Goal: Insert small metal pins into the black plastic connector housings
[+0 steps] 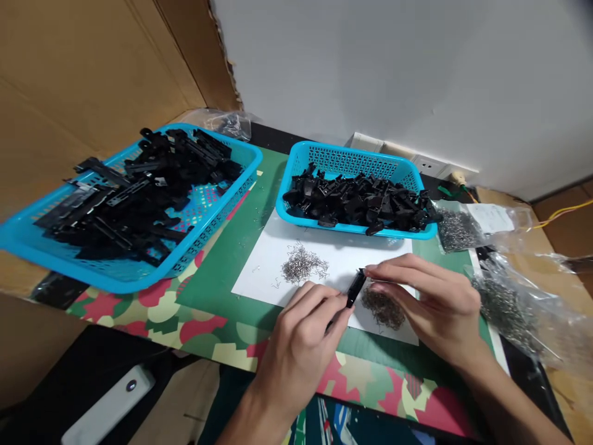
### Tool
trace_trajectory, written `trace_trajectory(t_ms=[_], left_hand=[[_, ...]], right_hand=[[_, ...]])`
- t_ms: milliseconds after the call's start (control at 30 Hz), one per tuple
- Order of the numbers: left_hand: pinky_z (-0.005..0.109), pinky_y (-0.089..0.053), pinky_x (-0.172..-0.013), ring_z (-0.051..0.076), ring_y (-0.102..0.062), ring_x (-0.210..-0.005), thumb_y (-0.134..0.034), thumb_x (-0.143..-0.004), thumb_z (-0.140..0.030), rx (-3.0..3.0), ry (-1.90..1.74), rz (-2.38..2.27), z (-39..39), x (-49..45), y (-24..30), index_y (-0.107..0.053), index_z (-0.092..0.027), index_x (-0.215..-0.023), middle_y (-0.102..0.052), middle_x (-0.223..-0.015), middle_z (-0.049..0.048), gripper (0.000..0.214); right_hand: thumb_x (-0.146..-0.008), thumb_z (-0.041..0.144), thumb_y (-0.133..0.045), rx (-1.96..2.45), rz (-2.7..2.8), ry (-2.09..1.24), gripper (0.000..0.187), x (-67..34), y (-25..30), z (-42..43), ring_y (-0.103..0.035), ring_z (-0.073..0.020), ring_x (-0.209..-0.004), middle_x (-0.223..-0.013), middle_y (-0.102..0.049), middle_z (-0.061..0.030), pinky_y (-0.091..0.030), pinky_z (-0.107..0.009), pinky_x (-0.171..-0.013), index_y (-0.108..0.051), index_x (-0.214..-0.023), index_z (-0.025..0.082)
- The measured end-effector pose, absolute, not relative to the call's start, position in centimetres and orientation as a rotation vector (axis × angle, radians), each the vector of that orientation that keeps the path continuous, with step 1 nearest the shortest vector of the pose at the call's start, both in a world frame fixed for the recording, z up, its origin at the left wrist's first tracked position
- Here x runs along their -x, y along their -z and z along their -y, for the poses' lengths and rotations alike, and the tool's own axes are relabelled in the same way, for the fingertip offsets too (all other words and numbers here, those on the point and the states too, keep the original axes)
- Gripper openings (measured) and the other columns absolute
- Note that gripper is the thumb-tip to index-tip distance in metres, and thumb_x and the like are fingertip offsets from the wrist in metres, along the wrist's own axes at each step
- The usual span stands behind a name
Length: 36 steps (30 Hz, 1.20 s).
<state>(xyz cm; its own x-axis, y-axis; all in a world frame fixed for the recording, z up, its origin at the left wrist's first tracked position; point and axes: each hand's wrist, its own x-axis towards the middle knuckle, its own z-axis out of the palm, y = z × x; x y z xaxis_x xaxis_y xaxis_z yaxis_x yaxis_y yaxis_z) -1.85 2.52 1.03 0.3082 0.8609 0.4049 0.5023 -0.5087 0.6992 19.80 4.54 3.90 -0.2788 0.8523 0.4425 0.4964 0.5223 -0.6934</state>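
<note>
My left hand (303,330) is closed around a small black plastic part (356,288), gripping its lower end above the white paper sheet (264,266). My right hand (428,300) pinches at the part's upper end with thumb and forefinger; whether a spring is between the fingertips I cannot make out. A pile of small metal springs (303,262) lies on the paper to the left of the part, and a second darker spring pile (383,307) lies under my right hand.
A blue basket (352,162) of small black parts stands behind the paper. A larger blue basket (185,247) of long black parts sits at the left, tilted. Plastic bags of springs (507,306) lie at the right. A white device (111,405) lies below the table edge.
</note>
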Motion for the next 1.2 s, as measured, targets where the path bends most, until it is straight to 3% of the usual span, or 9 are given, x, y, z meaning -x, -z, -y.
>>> trace_trajectory(t_ms=[67, 167, 367, 667, 800, 933, 1033, 1200], left_hand=[[0.033, -0.055, -0.077, 0.019, -0.065, -0.088, -0.066, -0.098, -0.007, -2.147, -1.057, -1.210, -2.4, 1.9, -1.0, -0.071, -0.016, -0.106, -0.068, -0.093, 0.0048, 0.012], [0.033, -0.055, -0.075, 0.019, -0.065, -0.086, -0.065, -0.098, -0.007, -2.138, -1.056, -1.207, -2.4, 1.9, -1.0, -0.071, -0.015, -0.103, -0.066, -0.092, 0.0041, 0.011], [0.032, -0.054, -0.073, 0.018, -0.065, -0.083, -0.064, -0.099, -0.008, -2.108, -1.051, -1.219, -2.5, 1.9, -1.1, -0.072, -0.017, -0.098, -0.067, -0.089, 0.0039, 0.012], [0.031, -0.053, -0.071, 0.019, -0.066, -0.081, -0.067, -0.095, -0.007, -2.063, -1.047, -1.237, -2.6, 1.8, -1.3, -0.072, -0.016, -0.089, -0.069, -0.085, 0.0042, 0.012], [0.030, -0.054, -0.073, 0.019, -0.068, -0.083, -0.069, -0.093, -0.007, -1.972, -1.071, -1.249, -2.8, 1.8, -1.3, -0.073, -0.017, -0.089, -0.072, -0.087, 0.0036, 0.011], [0.030, -0.055, -0.073, 0.018, -0.069, -0.080, -0.077, -0.086, -0.007, -1.852, -1.107, -1.291, -3.1, 1.9, -1.4, -0.073, -0.019, -0.091, -0.074, -0.087, 0.0017, 0.014], [0.030, -0.055, -0.071, 0.017, -0.068, -0.076, -0.079, -0.084, -0.009, -1.799, -1.112, -1.312, -3.1, 2.0, -1.5, -0.074, -0.020, -0.093, -0.074, -0.086, 0.0010, 0.015], [0.029, -0.055, -0.070, 0.017, -0.067, -0.074, -0.078, -0.086, -0.011, -1.768, -1.131, -1.313, -3.0, 2.1, -1.7, -0.075, -0.020, -0.094, -0.074, -0.085, 0.0017, 0.013]], right_hand=[[-0.094, 0.014, -0.077, 1.220, 1.738, -0.661, 0.013, -18.7, -3.8, -4.1, -0.075, -0.0140, -0.075, -0.093, -0.079, -0.0005, -0.061, -0.023, -0.069, -0.077, -0.101, 0.024], [-0.093, 0.021, -0.078, 1.301, 1.618, -0.771, 0.005, -17.4, -3.5, -3.7, -0.073, -0.0120, -0.066, -0.086, -0.079, 0.0016, -0.061, -0.020, -0.062, -0.075, -0.090, 0.023], [-0.096, 0.024, -0.076, 1.291, 1.677, -0.799, 0.008, -16.8, -3.2, -3.7, -0.071, -0.0140, -0.066, -0.083, -0.078, -0.0012, -0.060, -0.022, -0.060, -0.073, -0.089, 0.021], [-0.098, 0.018, -0.072, 1.250, 1.884, -0.558, 0.011, -16.6, -3.8, -3.7, -0.062, -0.0109, -0.057, -0.074, -0.073, 0.0001, -0.052, -0.023, -0.056, -0.072, -0.087, 0.020], [-0.097, 0.019, -0.073, 1.265, 1.789, -0.653, 0.012, -16.5, -3.4, -3.6, -0.064, -0.0107, -0.059, -0.077, -0.074, 0.0005, -0.053, -0.022, -0.056, -0.071, -0.085, 0.020], [-0.101, 0.020, -0.066, 1.252, 1.671, -0.686, 0.006, -16.9, -3.3, -3.5, -0.070, -0.0154, -0.069, -0.088, -0.075, -0.0033, -0.057, -0.027, -0.064, -0.072, -0.101, 0.021], [-0.107, 0.020, -0.053, 1.239, 1.792, -0.709, 0.020, -17.5, -3.6, -3.8, -0.065, -0.0170, -0.072, -0.088, -0.069, -0.0045, -0.053, -0.030, -0.065, -0.069, -0.118, 0.022], [-0.109, 0.023, -0.048, 1.319, 1.982, -0.784, 0.022, -17.9, -4.1, -4.5, -0.058, -0.0160, -0.072, -0.089, -0.063, -0.0039, -0.048, -0.029, -0.064, -0.069, -0.115, 0.021]])
